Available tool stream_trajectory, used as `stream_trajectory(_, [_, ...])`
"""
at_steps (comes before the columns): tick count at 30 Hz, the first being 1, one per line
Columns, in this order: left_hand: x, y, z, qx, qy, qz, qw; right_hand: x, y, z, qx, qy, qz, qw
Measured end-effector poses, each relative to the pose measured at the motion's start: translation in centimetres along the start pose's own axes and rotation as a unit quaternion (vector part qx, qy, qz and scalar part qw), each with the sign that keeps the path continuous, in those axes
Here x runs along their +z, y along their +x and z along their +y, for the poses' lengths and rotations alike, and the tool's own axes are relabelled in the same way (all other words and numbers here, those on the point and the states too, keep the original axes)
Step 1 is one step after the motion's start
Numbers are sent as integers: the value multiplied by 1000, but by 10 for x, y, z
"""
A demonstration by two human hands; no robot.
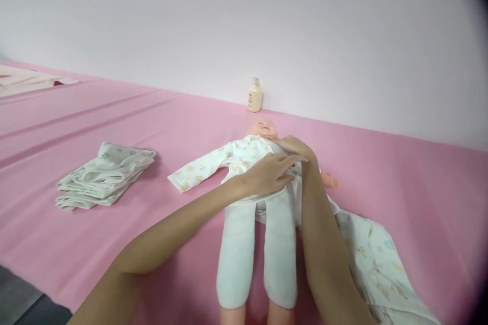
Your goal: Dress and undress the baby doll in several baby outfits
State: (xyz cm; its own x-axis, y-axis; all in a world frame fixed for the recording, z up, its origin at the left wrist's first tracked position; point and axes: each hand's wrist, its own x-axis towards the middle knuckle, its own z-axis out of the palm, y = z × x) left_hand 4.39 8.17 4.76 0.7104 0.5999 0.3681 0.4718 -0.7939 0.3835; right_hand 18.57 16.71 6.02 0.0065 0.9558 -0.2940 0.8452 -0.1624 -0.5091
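Note:
A baby doll (263,128) lies on its back, its head toward the wall. White trousers (236,249) cover its legs, and a white printed baby shirt (244,155) covers its upper body. One long sleeve stretches out to the left; on the other side the doll's small bare hand (330,180) shows. My left hand (269,175) rests across the doll's belly on the shirt, fingers apart and pointing toward my right wrist. Bent at the wrist, my right hand (292,146) is by the doll's neck and shoulder; its fingers are mostly hidden.
A folded white printed cloth (109,175) lies to the left on the pink sheet (183,127). More white printed fabric (381,259) spreads beside my right forearm. A cream pump bottle (255,95) stands against the white wall (152,35). A pale cloth (30,80) lies far left.

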Motion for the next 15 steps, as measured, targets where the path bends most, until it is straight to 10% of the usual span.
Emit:
stream_trajectory(6, [6,5,-7,-7,156,-13,988,-19,2,36,116,-27,-34,992])
stream_trajectory(15, [-10,15,-16,-125,329,3,936,-46,-58,3,-26,-73,25,997])
